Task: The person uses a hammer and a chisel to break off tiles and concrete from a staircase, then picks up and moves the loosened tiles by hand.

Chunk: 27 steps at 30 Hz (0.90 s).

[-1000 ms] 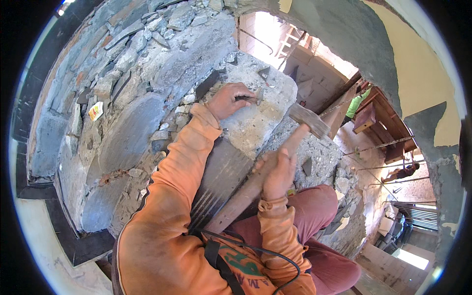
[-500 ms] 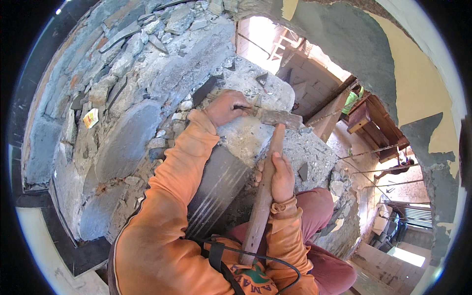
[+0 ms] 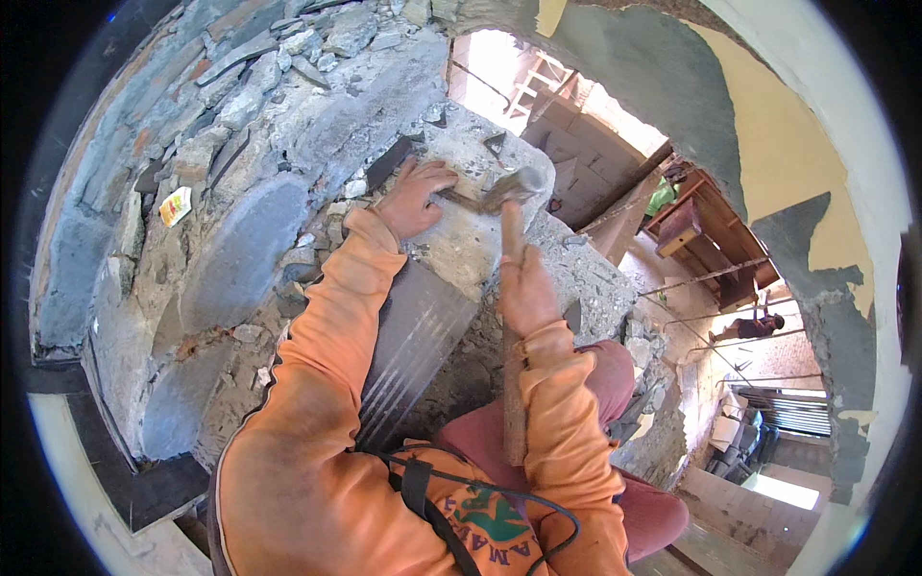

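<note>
My left hand (image 3: 416, 197) rests at the broken concrete slab (image 3: 456, 245), its fingers partly extended around a short dark metal chisel (image 3: 463, 200). The chisel's far end lies against or just under the hammer head; I cannot tell whether they touch. My right hand (image 3: 528, 293) is closed around the wooden handle of a sledgehammer (image 3: 514, 226), whose steel head is slightly blurred. The handle's lower end runs down beside my right sleeve, over my bent leg. A dark, scratched panel (image 3: 423, 331) lies between my forearms.
Rubble and broken tile (image 3: 351, 34) cover the ledge at left, with a small yellow-and-white packet (image 3: 176, 206). At right, an opening crossed by bare rods (image 3: 711, 276) drops to a lower level with wooden furniture (image 3: 706, 230) and a person (image 3: 759, 326).
The hammer head has turned and moved up and left, and my right hand sits higher with it. My left hand's fingers have spread somewhat. The whole view has shifted slightly.
</note>
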{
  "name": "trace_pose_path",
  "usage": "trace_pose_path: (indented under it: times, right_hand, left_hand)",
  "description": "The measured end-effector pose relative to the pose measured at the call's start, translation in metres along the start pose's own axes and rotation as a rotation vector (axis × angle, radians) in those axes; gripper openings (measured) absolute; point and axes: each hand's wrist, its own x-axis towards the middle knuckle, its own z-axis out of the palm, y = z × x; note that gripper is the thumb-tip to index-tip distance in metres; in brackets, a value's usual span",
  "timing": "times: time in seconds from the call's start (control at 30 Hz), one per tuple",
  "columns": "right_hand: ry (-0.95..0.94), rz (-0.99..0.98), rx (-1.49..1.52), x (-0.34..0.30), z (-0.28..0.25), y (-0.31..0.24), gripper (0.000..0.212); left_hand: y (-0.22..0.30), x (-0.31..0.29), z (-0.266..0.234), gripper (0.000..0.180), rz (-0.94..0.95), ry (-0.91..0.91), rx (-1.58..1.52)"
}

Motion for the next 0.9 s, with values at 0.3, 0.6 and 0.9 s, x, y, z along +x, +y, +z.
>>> trace_pose_path:
  times: [0.3, 0.6, 0.9]
  right_hand:
    - [-0.042, -0.016, 0.191, -0.017, -0.018, -0.020, 0.031]
    - [-0.196, 0.311, 0.696, -0.039, -0.022, 0.067, 0.026]
    - [0.068, -0.209, -0.003, -0.040, 0.026, 0.124, 0.028]
  left_hand:
    - [0.019, -0.001, 0.002, 0.039, 0.025, -0.029, 0.079]
    - [0.037, -0.001, -0.001, 0.016, 0.073, 0.170, 0.137]
    - [0.027, -0.030, 0.009, 0.020, 0.195, 0.096, 0.378]
